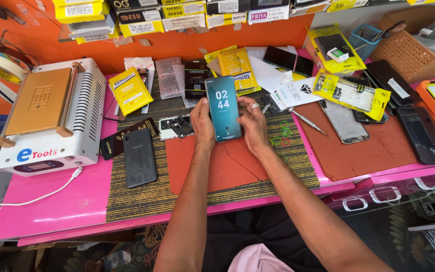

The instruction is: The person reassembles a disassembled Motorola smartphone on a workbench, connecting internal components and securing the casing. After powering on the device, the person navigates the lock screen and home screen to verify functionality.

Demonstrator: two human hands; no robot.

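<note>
pink bench (51, 211) | orange wall (177, 45) | left hand (202, 126), right hand (254, 126) both grip lit phone (223, 108)

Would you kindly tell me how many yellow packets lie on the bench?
4: one left of the held phone, one behind it, two at right. Others may be hidden under clutter.

Both bare forearms reach forward side by side, the left hand (202, 123) and ringed right hand (253, 123) raised with fingers (247, 107) curled inward, facing each other.
</note>
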